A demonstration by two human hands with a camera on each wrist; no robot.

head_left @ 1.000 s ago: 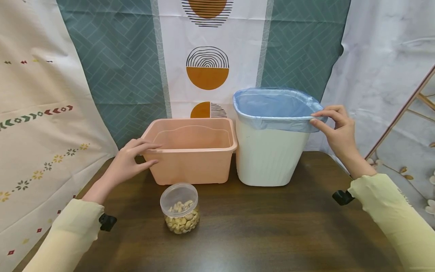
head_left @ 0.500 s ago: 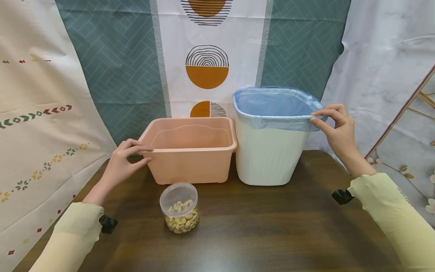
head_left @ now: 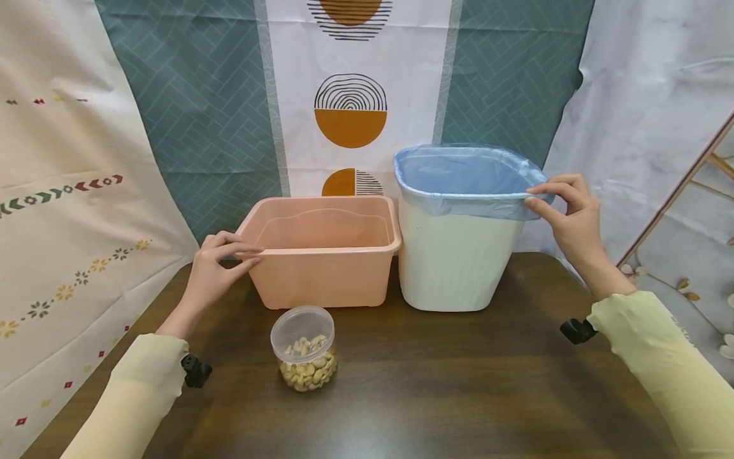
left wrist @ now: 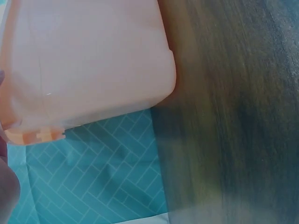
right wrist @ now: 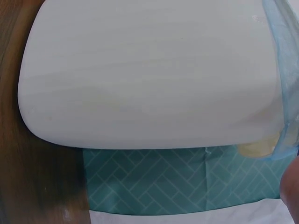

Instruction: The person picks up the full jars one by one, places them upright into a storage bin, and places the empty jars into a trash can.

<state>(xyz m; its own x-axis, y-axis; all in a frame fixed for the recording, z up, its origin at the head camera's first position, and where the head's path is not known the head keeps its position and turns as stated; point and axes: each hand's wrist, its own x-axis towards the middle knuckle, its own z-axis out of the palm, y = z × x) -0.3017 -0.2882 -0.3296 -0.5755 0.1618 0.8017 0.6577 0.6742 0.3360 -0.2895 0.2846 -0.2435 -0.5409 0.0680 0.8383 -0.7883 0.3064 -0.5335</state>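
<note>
On the far part of the brown table, the head view shows a pink tub at left and, just beside it at right, a white bin, with a blue bag lining it and folded over its rim. The left hand pinches the tub's rim at the near left corner, fingertips above, thumb below; the right hand pinches the bag-covered rim at the bin's near right corner. A clear jar of pale nut-like pieces stands near of the tub. A teal and white cloth hangs at the far side.

The left wrist view shows the tub's outer wall, with only a sliver of the left hand at the left edge.

The right wrist view shows the bin's wall, the bag overhanging at right and part of the right hand at the lower right
</note>
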